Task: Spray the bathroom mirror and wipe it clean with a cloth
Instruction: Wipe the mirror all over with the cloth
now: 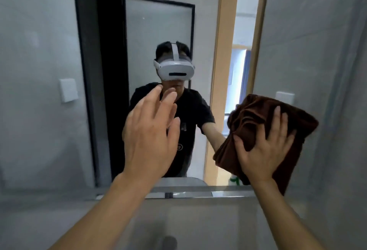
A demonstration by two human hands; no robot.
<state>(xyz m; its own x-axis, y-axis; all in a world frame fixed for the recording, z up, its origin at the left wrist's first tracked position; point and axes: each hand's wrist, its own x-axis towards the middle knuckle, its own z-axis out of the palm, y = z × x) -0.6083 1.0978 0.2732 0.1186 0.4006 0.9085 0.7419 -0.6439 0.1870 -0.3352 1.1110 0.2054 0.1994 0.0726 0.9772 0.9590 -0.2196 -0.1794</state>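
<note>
Right hand [265,146], fingers spread, presses brown cloth [256,122] flat against mirror [49,51] near its lower right; left hand [151,130] raised, fingers straight, empty; sink [198,226] below.

Brown cloth [256,122] — plain (white headset [174,70]).

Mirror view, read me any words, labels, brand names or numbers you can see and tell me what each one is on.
No text can be read anywhere in this view.
Small round emblem on the black shirt reflected in the mirror: too small and blurred to read.
White headset in the reflection: no readable marking.
Brown cloth under the right hand: no label visible.
</note>
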